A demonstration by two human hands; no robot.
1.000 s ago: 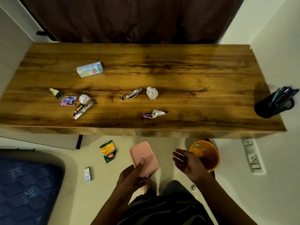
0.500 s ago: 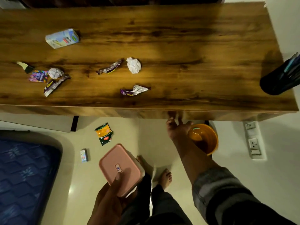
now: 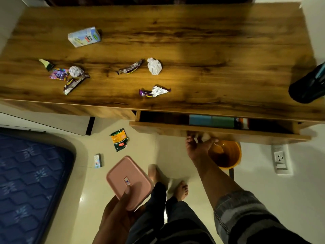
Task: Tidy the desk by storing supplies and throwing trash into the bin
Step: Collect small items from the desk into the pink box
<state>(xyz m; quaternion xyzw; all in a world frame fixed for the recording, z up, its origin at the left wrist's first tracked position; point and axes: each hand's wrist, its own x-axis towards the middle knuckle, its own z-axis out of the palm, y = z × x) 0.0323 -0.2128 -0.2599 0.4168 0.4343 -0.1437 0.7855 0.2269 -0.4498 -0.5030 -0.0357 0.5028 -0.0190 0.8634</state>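
Observation:
My left hand (image 3: 119, 210) holds a pink lidded box (image 3: 129, 181) low over the floor, thumb on its lid. My right hand (image 3: 197, 147) reaches up under the front panel of the desk drawer (image 3: 219, 132), fingers hooked on its lower edge. The drawer stands slightly open, with blue and green items (image 3: 211, 119) showing inside. An orange bin (image 3: 226, 154) sits on the floor just right of that hand. On the wooden desk (image 3: 193, 41) lie a milkshake carton (image 3: 84, 36), two crumpled paper balls (image 3: 154, 66) (image 3: 75, 71) and several candy wrappers (image 3: 154, 91).
A black pen holder (image 3: 307, 88) stands at the desk's right end. On the floor lie a green-yellow snack packet (image 3: 119, 139) and a small carton (image 3: 97, 161). A blue mattress (image 3: 29, 182) is at the left. A wall socket (image 3: 280, 159) is at the right. My bare feet stand below the drawer.
My right hand rose to the drawer's underside and the drawer has slid out a little. The pink box in my left hand dropped lower and leftward in view.

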